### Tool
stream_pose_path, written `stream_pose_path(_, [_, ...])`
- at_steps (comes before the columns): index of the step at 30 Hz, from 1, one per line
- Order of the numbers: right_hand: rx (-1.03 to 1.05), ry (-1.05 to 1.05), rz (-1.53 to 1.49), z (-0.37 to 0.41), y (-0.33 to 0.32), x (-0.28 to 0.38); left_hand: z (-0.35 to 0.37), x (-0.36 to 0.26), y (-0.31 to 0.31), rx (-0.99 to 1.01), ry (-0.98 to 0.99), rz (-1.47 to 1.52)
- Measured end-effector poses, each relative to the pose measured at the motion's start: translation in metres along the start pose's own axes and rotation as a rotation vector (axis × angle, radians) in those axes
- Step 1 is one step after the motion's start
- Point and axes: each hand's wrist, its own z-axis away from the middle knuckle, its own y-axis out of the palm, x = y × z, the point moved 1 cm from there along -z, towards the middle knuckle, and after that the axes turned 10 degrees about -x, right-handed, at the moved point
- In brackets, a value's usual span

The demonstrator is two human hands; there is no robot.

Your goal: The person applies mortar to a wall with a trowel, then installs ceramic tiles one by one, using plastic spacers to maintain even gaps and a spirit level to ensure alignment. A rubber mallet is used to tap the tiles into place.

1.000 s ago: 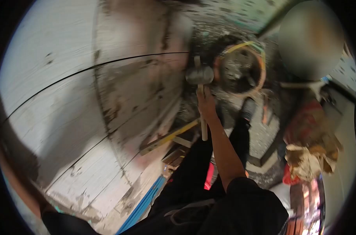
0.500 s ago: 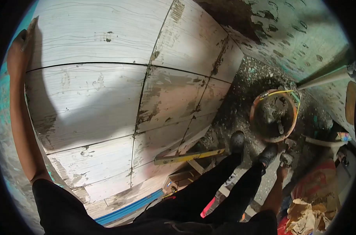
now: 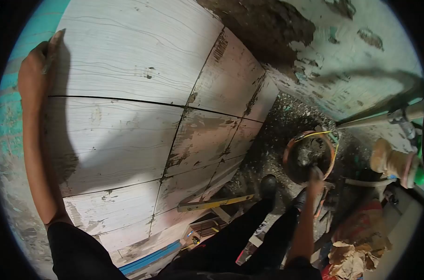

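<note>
My left hand (image 3: 36,70) is closed at the left edge of a large white tile (image 3: 132,49) with a wavy grain pattern, one finger stretched along its face. Smeared by motion, my right hand (image 3: 315,177) is at the near rim of a round bucket (image 3: 286,161) with grey mortar inside. It covers the spot where a trowel handle showed before; I cannot tell whether the fingers grip it. More white tiles (image 3: 111,140) with dark joints and mortar smears lie below the first.
A yellow spirit level (image 3: 216,203) leans by the lowest tiles. Two shoes (image 3: 269,186) stand near the bucket. Torn brown paper (image 3: 347,261) lies at lower right, a pipe (image 3: 370,182) above it. Another person's foot (image 3: 384,157) shows at right.
My right hand has gone from a mallet-like tool on the floor up to the bucket. My left hand stays at the tile edge. The view has shifted, and a foot has appeared at right.
</note>
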Motion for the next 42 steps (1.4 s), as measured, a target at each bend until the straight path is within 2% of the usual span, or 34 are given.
stream_pose_path(1, [-0.011, -0.133, -0.240, -0.003, 0.052, 0.012, 0.001, -0.004, -0.004, -0.023, 0.011, 0.032])
stream_pose_path(2, [0.141, -0.129, -0.288, -0.012, 0.053, 0.138, 0.002, -0.006, -0.006, 0.009, -0.012, 0.061])
stream_pose_path(3, [0.196, -0.147, -0.536, -0.023, 0.073, 0.203, 0.004, -0.006, -0.010, 0.016, -0.032, 0.088])
stream_pose_path(4, [0.345, -0.090, -0.655, -0.033, 0.073, 0.281, 0.007, -0.007, -0.015, 0.028, -0.041, 0.117])
stream_pose_path(5, [0.332, -0.237, -0.521, -0.046, 0.092, 0.323, 0.009, -0.006, -0.020, 0.036, -0.054, 0.140])
stream_pose_path(7, [0.234, -0.520, -0.492, -0.073, 0.121, 0.399, 0.017, 0.000, -0.029, 0.069, -0.064, 0.206])
stream_pose_path(9, [0.112, -0.668, -0.455, -0.099, 0.147, 0.444, 0.024, 0.007, -0.030, 0.004, -0.078, 0.266])
stream_pose_path(11, [0.041, -0.711, -0.402, -0.114, 0.160, 0.471, 0.026, 0.005, -0.033, 0.018, -0.112, 0.258])
stream_pose_path(13, [0.060, -0.746, -0.377, -0.115, 0.165, 0.482, 0.029, 0.007, -0.023, -0.008, -0.084, 0.224])
stream_pose_path(14, [0.105, -0.751, -0.385, -0.115, 0.165, 0.486, 0.030, 0.005, -0.020, -0.092, -0.078, 0.261])
stream_pose_path(18, [0.147, -0.697, -0.490, -0.110, 0.170, 0.498, 0.016, 0.003, -0.033, 0.197, -0.239, 0.264])
stream_pose_path(20, [0.185, -0.690, -0.509, -0.113, 0.164, 0.498, -0.010, -0.019, -0.065, 0.439, -0.401, 0.279])
stream_pose_path(22, [0.222, -0.689, -0.494, -0.116, 0.162, 0.500, -0.012, -0.012, -0.058, 0.426, -0.266, 0.314])
stream_pose_path(25, [0.114, -0.768, -0.477, -0.123, 0.172, 0.497, -0.011, -0.023, -0.060, 0.299, -0.067, 0.263])
stream_pose_path(27, [0.280, -0.668, -0.430, -0.121, 0.160, 0.503, -0.009, -0.035, -0.056, 0.163, -0.011, 0.191])
stream_pose_path(28, [0.354, -0.617, -0.399, -0.120, 0.156, 0.506, -0.007, -0.043, -0.053, 0.099, -0.045, 0.120])
stream_pose_path(31, [0.383, -0.582, -0.363, -0.121, 0.160, 0.507, -0.005, -0.046, -0.051, 0.084, -0.106, 0.093])
stream_pose_path(32, [0.382, -0.592, -0.354, -0.123, 0.164, 0.508, -0.002, -0.044, -0.046, 0.012, -0.083, 0.134])
stream_pose_path(35, [0.395, -0.596, -0.341, -0.122, 0.167, 0.512, -0.003, -0.056, -0.052, 0.054, -0.186, 0.088])
stream_pose_path(40, [0.463, -0.542, -0.346, -0.120, 0.163, 0.518, -0.002, -0.053, -0.044, 0.064, -0.262, 0.061])
stream_pose_path(42, [0.423, -0.583, -0.311, -0.121, 0.164, 0.518, 0.000, -0.053, -0.040, 0.036, -0.260, 0.017])
